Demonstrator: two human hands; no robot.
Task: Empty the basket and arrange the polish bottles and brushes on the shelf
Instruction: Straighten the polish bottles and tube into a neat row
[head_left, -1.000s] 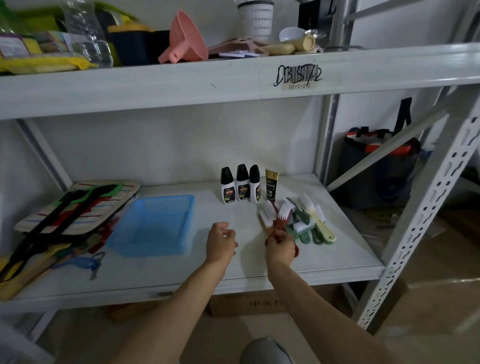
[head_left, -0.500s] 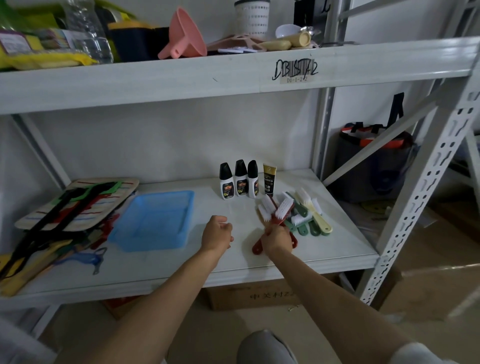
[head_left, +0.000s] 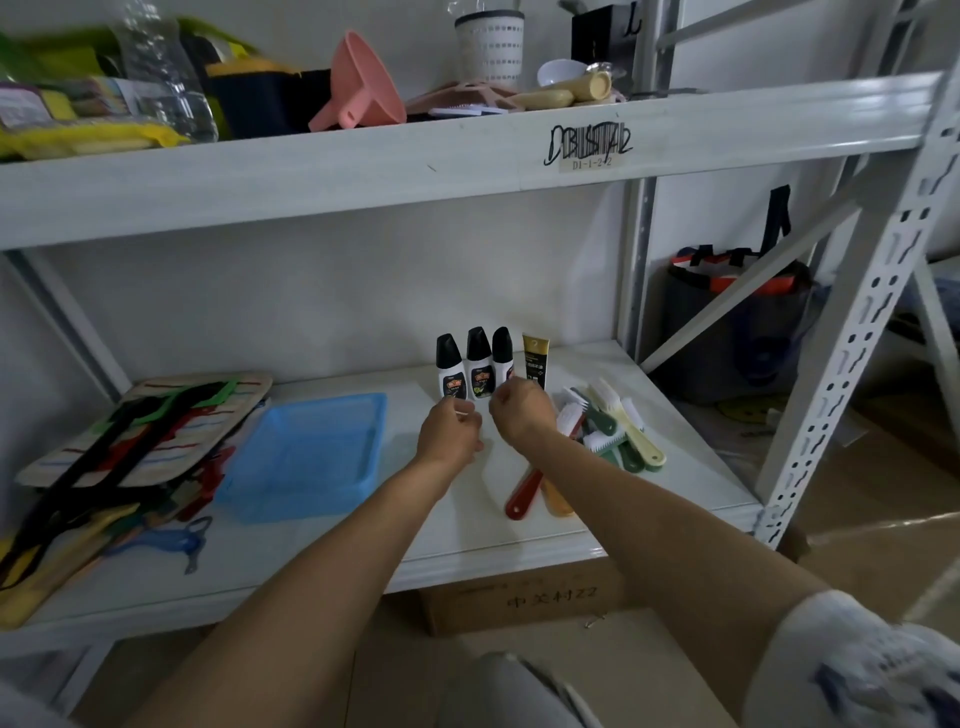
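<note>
Three white polish bottles with black caps (head_left: 479, 361) stand in a row at the back of the lower shelf (head_left: 467, 540), with a gold and black tube (head_left: 535, 357) to their right. Both hands hover just in front of them with curled fingers. My left hand (head_left: 451, 434) is below the first bottle, and I see nothing in it. My right hand (head_left: 522, 410) covers the foot of the third bottle, with nothing visible in its fingers. A red-handled brush (head_left: 522, 493) and an orange handle (head_left: 557, 501) lie under my right forearm. Several brushes (head_left: 615, 428) are piled to the right. The blue basket (head_left: 306, 452) is empty.
A stack of striped boards and coloured straps (head_left: 130, 441) fills the shelf's left end, with a blue peeler (head_left: 171, 543) in front. The upper shelf (head_left: 363, 171) holds a pink funnel, bottles and cups. A perforated upright (head_left: 852, 332) stands at right; a cardboard box (head_left: 524, 603) sits below.
My right hand let go of the red-handled brush, which now lies on the shelf, and moved back to the bottles. My left hand moved back alongside it.
</note>
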